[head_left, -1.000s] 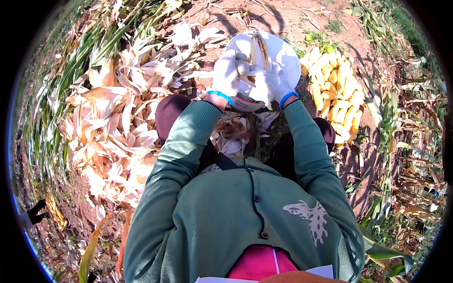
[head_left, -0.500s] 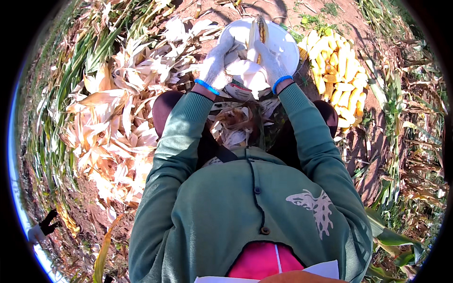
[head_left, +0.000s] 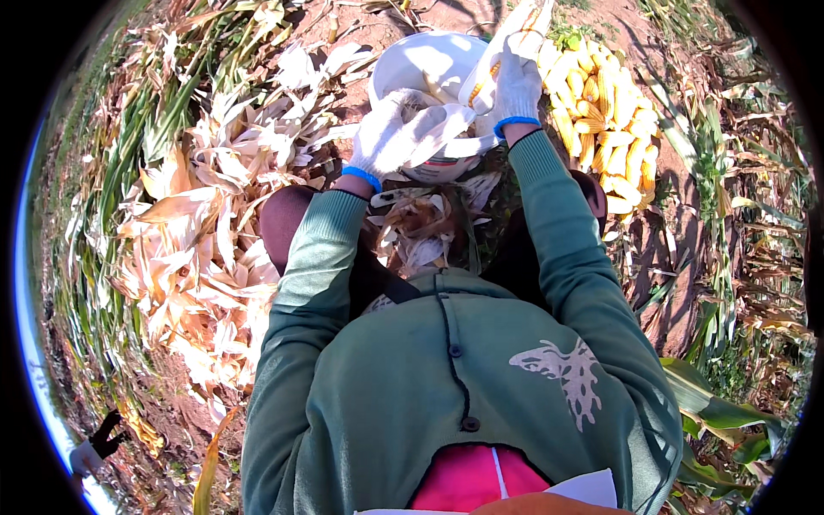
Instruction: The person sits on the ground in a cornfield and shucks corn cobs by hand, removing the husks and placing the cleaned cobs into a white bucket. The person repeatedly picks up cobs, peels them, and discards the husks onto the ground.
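In a white knitted glove with a blue cuff, my right hand [head_left: 517, 87] grips a partly husked ear of corn [head_left: 482, 86], its yellow kernels showing between pale husk leaves. The ear tilts up to the right over the rim of a white bucket [head_left: 390, 70]. My left hand [head_left: 388, 136], gloved the same way, is closed on a pale corn husk [head_left: 445, 129] in front of the bucket. This strip stretches toward my right hand; whether it still joins the ear I cannot tell. Part of the bucket is hidden behind my hands.
Husked yellow corn cobs [head_left: 614, 129] lie heaped to the right of the bucket. A large pile of dry husks [head_left: 215, 232] spreads on the left, with more husks [head_left: 421, 227] between my knees. Cut stalks [head_left: 172, 94] border the left side. Green leaves [head_left: 721, 412] stand at lower right.
My right hand has moved up and right with the ear, which now tilts outward and is more opened. My left hand has come slightly down with husk in it. The bucket appears shifted left.
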Action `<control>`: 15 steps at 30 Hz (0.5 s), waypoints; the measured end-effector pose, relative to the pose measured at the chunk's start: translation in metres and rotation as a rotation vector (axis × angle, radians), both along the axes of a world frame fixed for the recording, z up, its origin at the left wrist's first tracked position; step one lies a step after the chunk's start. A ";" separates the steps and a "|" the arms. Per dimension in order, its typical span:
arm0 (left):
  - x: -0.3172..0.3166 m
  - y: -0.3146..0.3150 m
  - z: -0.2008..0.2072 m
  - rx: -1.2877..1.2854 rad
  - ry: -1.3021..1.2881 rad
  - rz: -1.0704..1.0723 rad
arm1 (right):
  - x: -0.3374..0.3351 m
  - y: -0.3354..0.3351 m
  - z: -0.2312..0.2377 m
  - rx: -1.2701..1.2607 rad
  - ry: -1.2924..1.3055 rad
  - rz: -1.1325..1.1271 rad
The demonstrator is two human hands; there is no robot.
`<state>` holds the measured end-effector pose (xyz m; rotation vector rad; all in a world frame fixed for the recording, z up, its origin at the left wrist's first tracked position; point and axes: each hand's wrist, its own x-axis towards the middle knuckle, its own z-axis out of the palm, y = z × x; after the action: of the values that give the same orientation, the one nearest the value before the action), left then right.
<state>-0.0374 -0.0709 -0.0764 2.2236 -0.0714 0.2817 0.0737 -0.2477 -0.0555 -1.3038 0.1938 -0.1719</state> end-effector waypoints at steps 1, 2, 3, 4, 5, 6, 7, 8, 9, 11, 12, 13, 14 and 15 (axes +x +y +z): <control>-0.002 -0.006 0.006 0.167 -0.103 0.026 | 0.003 0.000 -0.010 -0.048 -0.052 0.000; 0.006 -0.007 -0.002 0.301 -0.193 -0.050 | 0.007 0.001 -0.024 -0.092 -0.110 0.005; 0.006 -0.015 -0.005 0.243 -0.250 -0.047 | 0.010 0.003 -0.034 -0.135 -0.167 0.010; 0.007 -0.021 -0.015 0.262 -0.222 -0.058 | 0.013 0.003 -0.042 -0.216 -0.222 0.032; 0.007 -0.028 -0.015 0.280 -0.190 -0.073 | 0.013 0.006 -0.045 -0.296 -0.276 0.050; 0.006 -0.032 -0.015 0.233 0.072 -0.145 | 0.010 0.009 -0.050 -0.309 -0.316 0.063; 0.000 -0.037 -0.015 0.205 0.152 -0.107 | 0.007 0.007 -0.052 -0.418 -0.365 0.069; 0.002 -0.035 -0.030 0.125 0.118 -0.115 | 0.001 0.009 -0.049 -0.522 -0.418 0.076; 0.004 -0.036 -0.036 0.048 0.080 -0.137 | 0.005 0.007 -0.048 -0.446 -0.352 0.126; 0.006 -0.034 -0.040 -0.089 0.120 -0.268 | 0.011 0.002 -0.041 -0.343 -0.220 0.218; 0.005 -0.032 -0.037 -0.158 0.146 -0.333 | 0.009 0.001 -0.032 -0.314 -0.155 0.267; 0.001 -0.028 -0.034 -0.004 -0.026 -0.376 | 0.007 -0.001 -0.022 -0.333 -0.098 0.325; -0.006 -0.029 -0.018 0.037 0.014 -0.383 | 0.003 -0.003 -0.015 -0.351 -0.041 0.381; -0.010 -0.031 -0.005 0.079 0.049 -0.394 | 0.001 -0.003 -0.015 -0.320 0.008 0.392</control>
<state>-0.0474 -0.1018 -0.0809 2.2355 -0.4943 0.0076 0.0751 -0.2505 -0.0708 -1.6335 -0.0891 0.1425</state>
